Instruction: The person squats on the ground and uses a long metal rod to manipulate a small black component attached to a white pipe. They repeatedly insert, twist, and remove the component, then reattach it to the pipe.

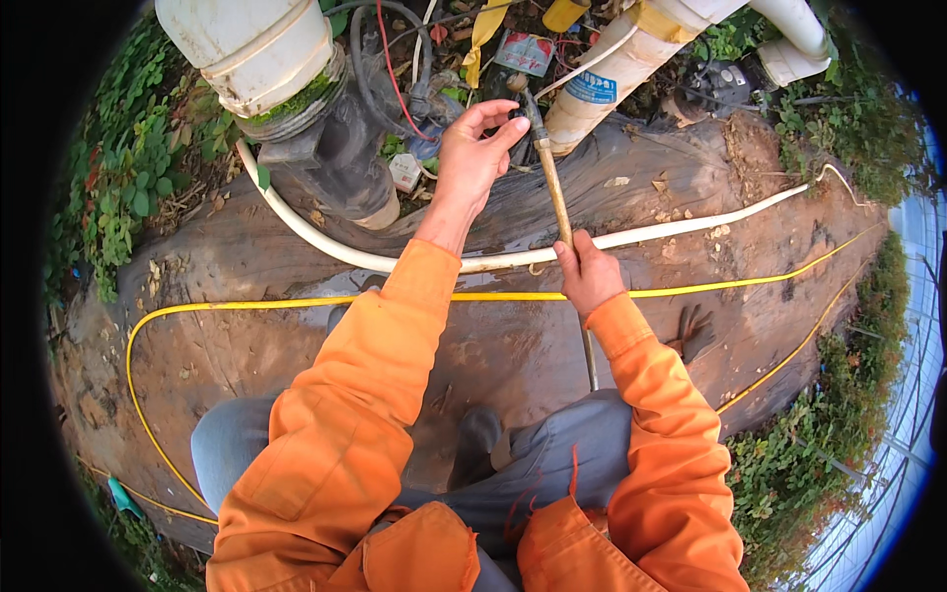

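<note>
My right hand is wrapped round a long, thin, brass-coloured rod, which slants from between my knees up to the far side. At its far end sits a darker metal fitting with a small rounded tip. Just left of that fitting, my left hand has thumb and forefinger brought together. A small dark bit shows at those fingertips, too small to name. Whether the fingertips touch the fitting I cannot tell.
Beyond my hands stand a large white container on a dark pipe and a thick white pipe. A white hose and a yellow hose cross the muddy sheeting. A dark glove lies at right. Leafy plants line both sides.
</note>
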Demonstrator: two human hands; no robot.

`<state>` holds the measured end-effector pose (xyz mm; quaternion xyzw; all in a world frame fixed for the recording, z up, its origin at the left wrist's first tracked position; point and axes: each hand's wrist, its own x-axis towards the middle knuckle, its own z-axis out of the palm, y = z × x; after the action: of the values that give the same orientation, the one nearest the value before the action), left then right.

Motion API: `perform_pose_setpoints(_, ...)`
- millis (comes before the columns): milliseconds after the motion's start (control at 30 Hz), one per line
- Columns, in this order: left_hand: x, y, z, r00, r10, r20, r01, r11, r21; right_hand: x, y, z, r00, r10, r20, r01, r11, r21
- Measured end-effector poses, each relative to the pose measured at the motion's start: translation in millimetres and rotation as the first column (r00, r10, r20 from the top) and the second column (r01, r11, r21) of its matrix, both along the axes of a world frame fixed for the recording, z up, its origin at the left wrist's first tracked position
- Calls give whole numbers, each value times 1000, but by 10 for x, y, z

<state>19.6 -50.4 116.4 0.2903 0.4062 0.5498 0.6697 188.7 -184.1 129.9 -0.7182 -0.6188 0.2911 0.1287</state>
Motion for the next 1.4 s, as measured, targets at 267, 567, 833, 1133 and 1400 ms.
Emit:
perform_pose_setpoints(267, -8, -95, -37, 974, -10, -224, 29, 996, 82, -20, 4, 5, 1000, -8, 1, 8, 999, -49)
perform_pose_setpoints(567, 23, -110, 52, 964, 78, -254, -45, 990, 132, -36, 0, 31, 1000, -6, -7, 6, 1000, -23)
perform_pose_setpoints(833, -56, -24, 8, 998, -19, -61, 18, 1000, -13, -15, 15, -11, 997, -45, -67, 37, 993, -111)
perform_pose_setpoints(1133, -51, -105, 43, 978, 40, -205, -23, 996, 81, -47, 20, -32, 996, -55, -77, 46, 993, -112)
perform_pose_setpoints(1400, -51, -82, 37, 736, 251, -629, -57, 948, 312, -79, 42, -8, 997, -31, -69, 24, 995, -98)
